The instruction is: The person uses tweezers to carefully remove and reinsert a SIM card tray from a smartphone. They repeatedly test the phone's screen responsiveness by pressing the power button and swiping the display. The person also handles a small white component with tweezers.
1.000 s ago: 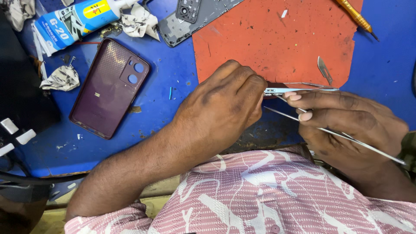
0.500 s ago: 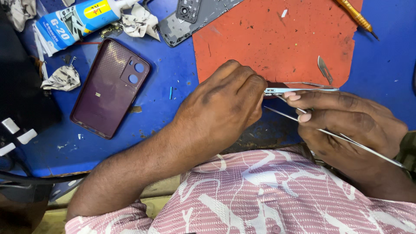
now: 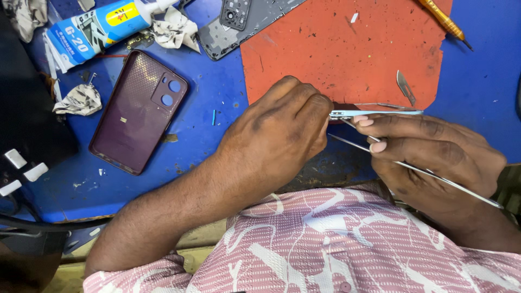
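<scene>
A thin, light, fragile phone frame (image 3: 374, 113) is held edge-on above the bench (image 3: 477, 87), closed in the left hand (image 3: 277, 135) grip; tweezers (image 3: 412, 168), pinched by the right hand (image 3: 434, 157), lie just below that grip.

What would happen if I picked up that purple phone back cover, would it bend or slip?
The flat purple plastic phone back cover looks thin and hollow, so it is probably very light and may flex a little. Its smooth sheen suggests it could slide on the blue work mat if pushed. Lying flat, it should not roll.

Maroon phone cover (image 3: 138, 113), orange mat (image 3: 347, 51)
</scene>
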